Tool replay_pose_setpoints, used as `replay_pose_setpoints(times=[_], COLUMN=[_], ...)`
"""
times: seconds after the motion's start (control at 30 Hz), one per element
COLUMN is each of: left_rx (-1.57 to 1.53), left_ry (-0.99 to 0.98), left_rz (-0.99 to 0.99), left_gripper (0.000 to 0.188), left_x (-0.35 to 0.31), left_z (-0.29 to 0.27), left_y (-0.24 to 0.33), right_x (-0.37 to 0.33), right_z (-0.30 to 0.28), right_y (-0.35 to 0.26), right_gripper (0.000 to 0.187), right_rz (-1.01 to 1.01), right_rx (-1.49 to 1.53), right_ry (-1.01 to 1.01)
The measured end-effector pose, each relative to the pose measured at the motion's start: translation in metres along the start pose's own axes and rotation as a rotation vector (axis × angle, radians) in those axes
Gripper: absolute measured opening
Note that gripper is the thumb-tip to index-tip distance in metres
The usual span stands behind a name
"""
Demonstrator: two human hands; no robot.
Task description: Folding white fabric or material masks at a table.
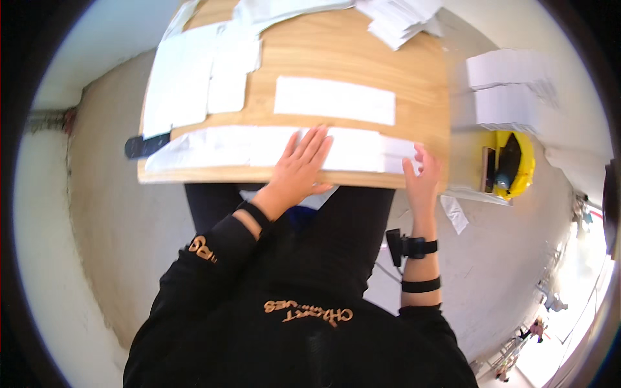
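A long white paper strip (356, 150), made of overlapping or folded sections, lies along the near edge of the wooden table. My left hand (297, 167) rests flat on its middle, fingers stretched out together and pointing away from me. At the strip's right end is my right hand (424, 178), thumb and forefinger apart and slightly curled. Whether those fingertips touch the paper is unclear, and nothing shows between them. Just beyond the strip, a separate white paper rectangle (335, 101) lies flat on the wood.
White paper sheets (181, 77) cover the table's left side, near a black object (147, 146) at the edge. Loose papers (398, 19) lie at the far side. To the right are paper stacks (504, 107), a yellow container (517, 165) and a scrap (455, 215) lower down.
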State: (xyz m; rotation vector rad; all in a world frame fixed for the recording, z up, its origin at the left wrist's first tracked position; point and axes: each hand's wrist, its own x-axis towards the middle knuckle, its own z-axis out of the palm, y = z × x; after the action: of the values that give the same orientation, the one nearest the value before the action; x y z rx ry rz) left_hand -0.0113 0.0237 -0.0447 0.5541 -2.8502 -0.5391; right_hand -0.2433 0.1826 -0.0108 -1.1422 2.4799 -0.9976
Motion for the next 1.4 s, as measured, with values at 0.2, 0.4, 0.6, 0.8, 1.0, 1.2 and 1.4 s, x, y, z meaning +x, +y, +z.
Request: replay_pose_setpoints(times=[0.2, 0.4, 0.6, 0.8, 1.0, 1.2, 1.4], left_rx=[0.074, 0.104, 0.091, 0.105, 0.104, 0.006, -0.302], left_ry=[-0.093, -0.073, -0.09, -0.065, -0.079, -0.014, -0.002], left_rz=[-0.036, -0.042, -0.047, -0.043, -0.026, -0.027, -0.197], left_gripper=[0.102, 0.104, 0.103, 0.103, 0.101, 0.1, 0.081], left_x=[-0.002, -0.002, 0.0, -0.002, -0.001, -0.003, -0.001], left_z=[-0.007, -0.006, -0.006, -0.006, -0.004, -0.01, -0.033], left_y=[0.004, 0.005, 0.006, 0.002, 0.004, 0.002, 0.009], right_x=[-0.01, 0.009, 0.008, 0.001, -0.006, -0.013, -0.021], right_z=[0.015, 0.01, 0.018, 0.02, 0.024, 0.037, 0.06], right_y=[0.038, 0.02, 0.069, 0.019, 0.014, -0.055, -0.07], right_gripper=[0.066, 0.067, 0.048, 0.025, 0.016, 0.015, 0.015], right_rz=[0.33, 0.599, 0.583, 0.8, 0.611, 0.139, -0.18], right_rx=[-0.354, -0.156, 0.374, 0.928, 1.047, 0.6, 0.35], right_ry=[0.205, 0.06, 0.063, 0.187, 0.257, 0.195, 0.043])
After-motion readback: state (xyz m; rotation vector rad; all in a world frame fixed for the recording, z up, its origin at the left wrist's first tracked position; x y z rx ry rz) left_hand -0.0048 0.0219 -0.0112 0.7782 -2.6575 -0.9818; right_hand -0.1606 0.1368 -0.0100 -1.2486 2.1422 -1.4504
